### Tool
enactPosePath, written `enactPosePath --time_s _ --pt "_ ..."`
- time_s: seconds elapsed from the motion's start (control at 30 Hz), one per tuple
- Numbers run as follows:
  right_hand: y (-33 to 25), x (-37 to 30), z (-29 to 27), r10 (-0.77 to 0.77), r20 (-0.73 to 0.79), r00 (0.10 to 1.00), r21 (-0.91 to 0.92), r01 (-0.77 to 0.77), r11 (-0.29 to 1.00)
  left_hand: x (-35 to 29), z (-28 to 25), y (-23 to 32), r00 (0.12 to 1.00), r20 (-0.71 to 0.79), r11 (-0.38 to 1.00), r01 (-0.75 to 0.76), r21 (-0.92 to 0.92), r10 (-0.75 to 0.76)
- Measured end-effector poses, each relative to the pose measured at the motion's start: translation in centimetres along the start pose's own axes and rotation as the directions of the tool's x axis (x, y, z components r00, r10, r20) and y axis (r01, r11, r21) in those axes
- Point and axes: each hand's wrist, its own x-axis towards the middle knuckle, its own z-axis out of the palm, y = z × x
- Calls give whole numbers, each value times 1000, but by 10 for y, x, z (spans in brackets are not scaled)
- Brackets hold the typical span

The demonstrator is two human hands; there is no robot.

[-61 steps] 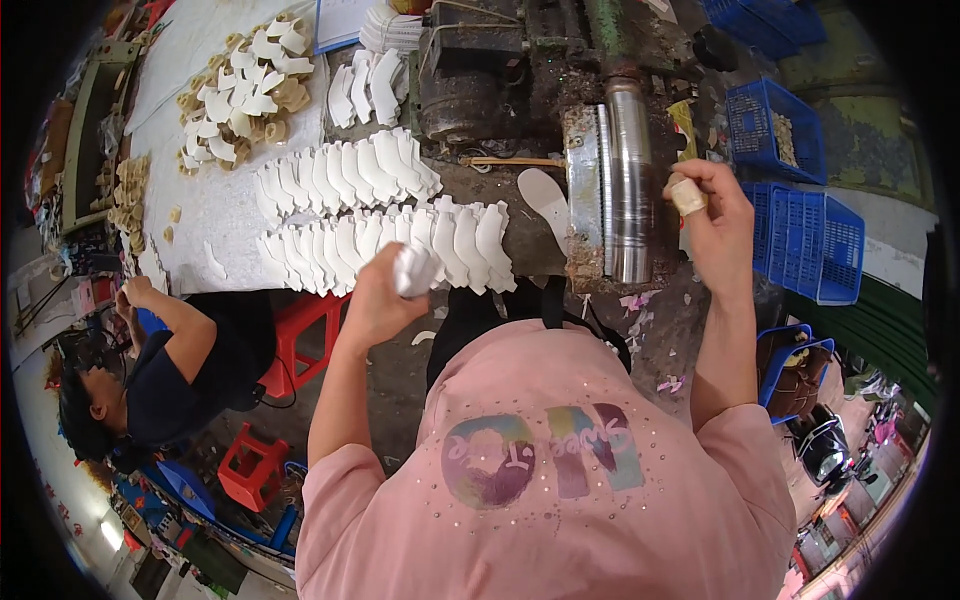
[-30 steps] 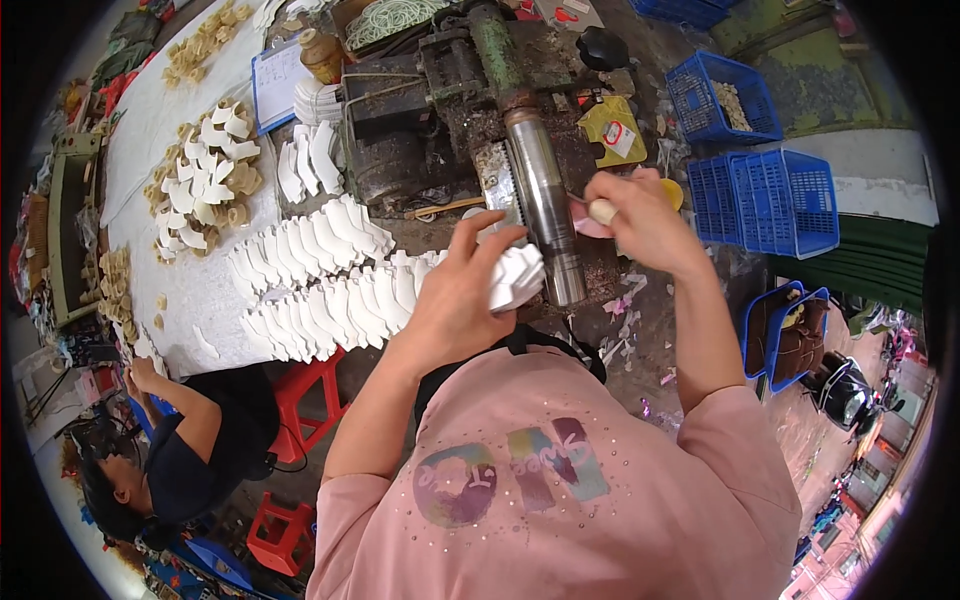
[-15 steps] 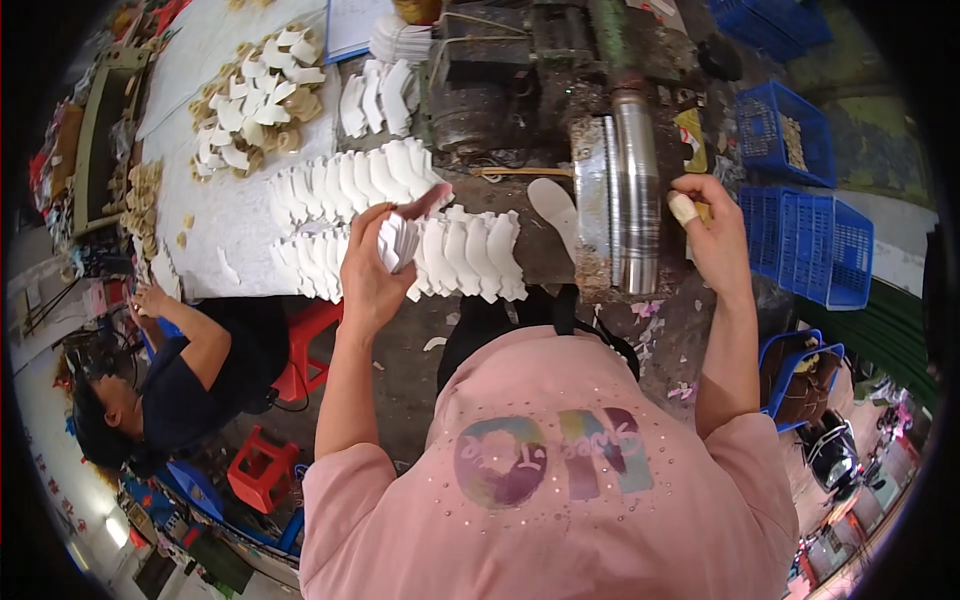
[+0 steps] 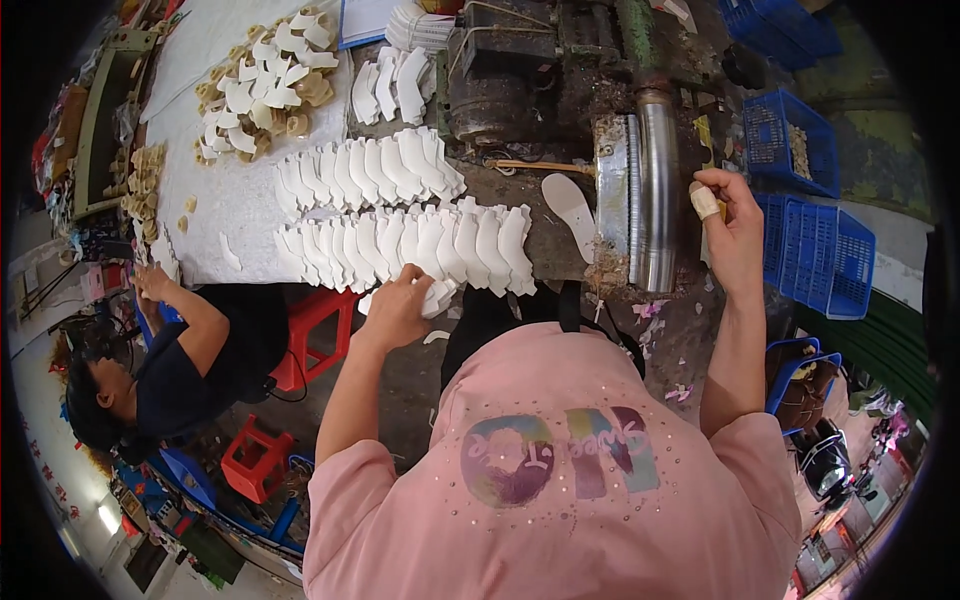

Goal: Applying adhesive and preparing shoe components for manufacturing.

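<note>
My left hand (image 4: 397,314) is closed on a small stack of white curved pieces (image 4: 437,298) at the near table edge. It is just below the nearer row of white curved pieces (image 4: 410,243), which stand packed side by side. A second such row (image 4: 368,172) lies behind it. My right hand (image 4: 738,232), its thumb wrapped in beige tape, is beside the machine's shiny metal roller (image 4: 656,200). Its fingers are loosely bent, with the thumb a little apart from them, and I see nothing in them.
A white insole-shaped piece (image 4: 570,213) lies left of the machine. More white pieces (image 4: 262,85) are heaped over beige ones at the far left. Blue crates (image 4: 818,255) stand at the right. A co-worker (image 4: 190,360) sits at the left near red stools (image 4: 255,458).
My left hand has come down toward me with the stack, from over the rows to the table edge. My right hand stays beside the roller. The view has shifted slightly.
</note>
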Motion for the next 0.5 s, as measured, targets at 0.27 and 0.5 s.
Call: enactPosePath --time_s 0.27,0.5 --pt "-63 -20 45 -322 107 941 150 305 940 22 -79 80 894 -423 57 -419 -906 -150" --pt "-76 -38 95 -380 -74 922 161 387 908 46 -87 143 840 -539 -333 -527 -782 -65"
